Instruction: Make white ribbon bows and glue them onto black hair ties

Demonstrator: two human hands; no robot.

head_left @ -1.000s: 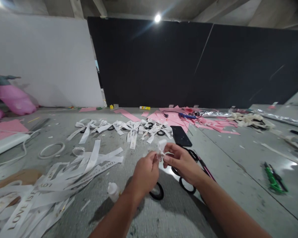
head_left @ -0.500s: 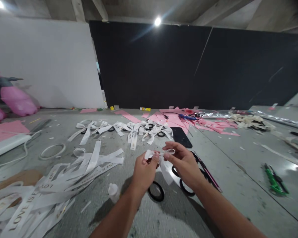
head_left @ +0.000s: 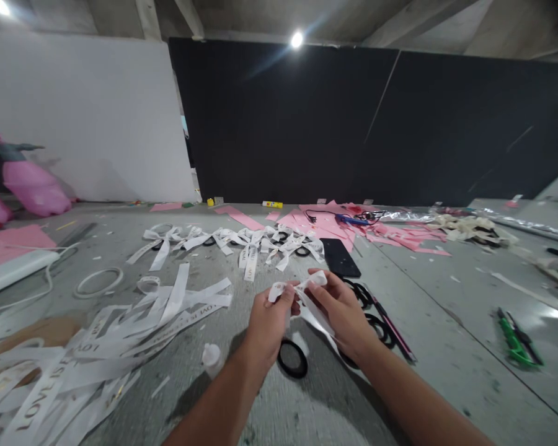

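Between my two hands is a white ribbon (head_left: 312,280) bent into bow-like loops, its tail hanging down under my right hand. My left hand (head_left: 270,316) pinches the middle and left loop with thumb and fingers. My right hand (head_left: 341,306) is closed on the right loop, thumb against the fingers. Below them a black ring (head_left: 292,358) lies on the grey surface. More black rings (head_left: 380,329) lie beside my right wrist, partly covered by it. A small white bottle (head_left: 212,358) stands left of my left forearm.
Loose printed white ribbons (head_left: 167,322) spread at the left. Tied white bows (head_left: 248,240) with black rings form a row ahead. A black phone (head_left: 340,257), a dark pen-like stick (head_left: 393,328), green-handled snips (head_left: 516,337) and pink sheets (head_left: 318,220) lie to the right and back.
The right loop has opened out wider and tilted up, and the ribbon tail now stretches toward my right wrist. My right hand has turned slightly and lowered. My left hand keeps its pinch.
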